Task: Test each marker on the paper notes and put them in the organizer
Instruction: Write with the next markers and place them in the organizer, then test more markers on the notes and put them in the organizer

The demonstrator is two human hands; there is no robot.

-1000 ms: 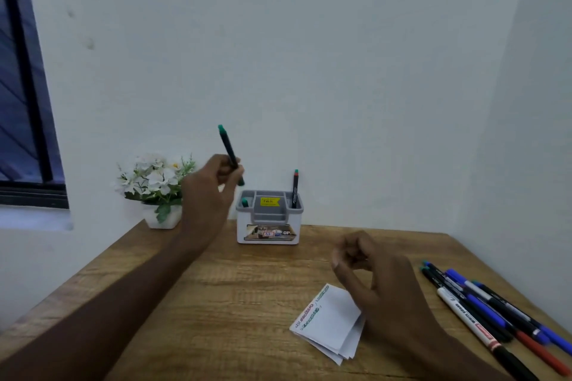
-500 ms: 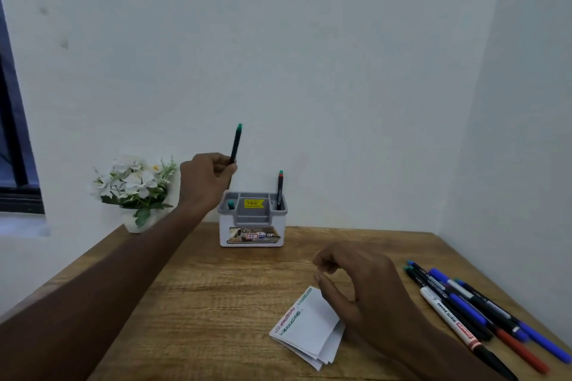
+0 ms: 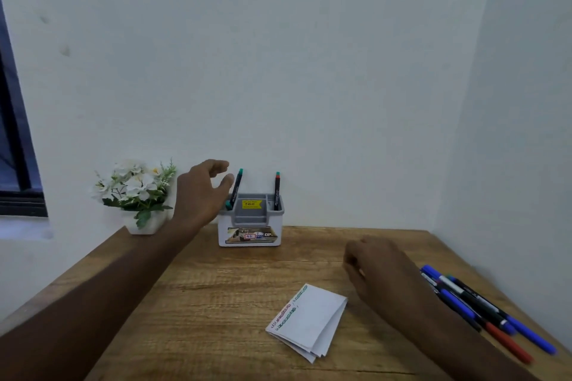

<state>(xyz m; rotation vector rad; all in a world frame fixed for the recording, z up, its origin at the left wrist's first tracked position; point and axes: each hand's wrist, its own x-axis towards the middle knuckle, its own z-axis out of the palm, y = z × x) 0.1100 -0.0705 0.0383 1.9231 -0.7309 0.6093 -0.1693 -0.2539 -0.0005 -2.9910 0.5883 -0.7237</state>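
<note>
Left hand (image 3: 198,195) hangs with fingers loosely spread, holding nothing, just left of the green marker (image 3: 236,187) that stands tilted in the left compartment of the organizer (image 3: 250,235); another marker (image 3: 276,190) stands in its right compartment. Right hand (image 3: 380,269) hovers with fingers curled, holding nothing, between the folded paper notes (image 3: 312,318) and the loose markers (image 3: 476,309) along the table's (image 3: 216,303) right edge. Flower pot (image 3: 139,192) sits at the far left corner; organizer at the far edge, by the wall.

home study corner | wooden desk (image 3: 216,303) | flower pot (image 3: 136,192) | window (image 3: 15,145)
</note>
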